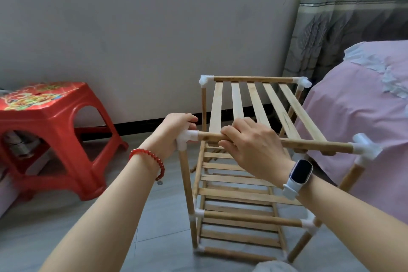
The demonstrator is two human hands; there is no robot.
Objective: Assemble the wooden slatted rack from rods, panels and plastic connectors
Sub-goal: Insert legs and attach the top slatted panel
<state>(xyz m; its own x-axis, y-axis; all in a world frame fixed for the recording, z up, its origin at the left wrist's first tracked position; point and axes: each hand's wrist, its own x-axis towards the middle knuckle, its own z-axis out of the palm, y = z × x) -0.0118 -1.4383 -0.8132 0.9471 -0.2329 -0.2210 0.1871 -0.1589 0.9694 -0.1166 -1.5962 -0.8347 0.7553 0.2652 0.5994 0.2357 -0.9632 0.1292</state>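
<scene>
A wooden slatted rack [254, 216] stands upright on the grey floor, with several shelves of slats joined by white plastic connectors. My left hand [174, 132] grips the near-left top connector [186, 138]. My right hand [251, 141] curls round the front top rod [313, 144] near its left end. The top slatted panel [260, 104] runs back to the far rod [254, 79]. At the near right a white connector [365, 146] caps the front rod.
A red plastic stool [50, 130] stands on the floor to the left. A bed with a pink cover [353, 117] lies close along the rack's right side. The wall and a curtain [342, 28] are behind. Grey floor [154, 216] lies open in front left.
</scene>
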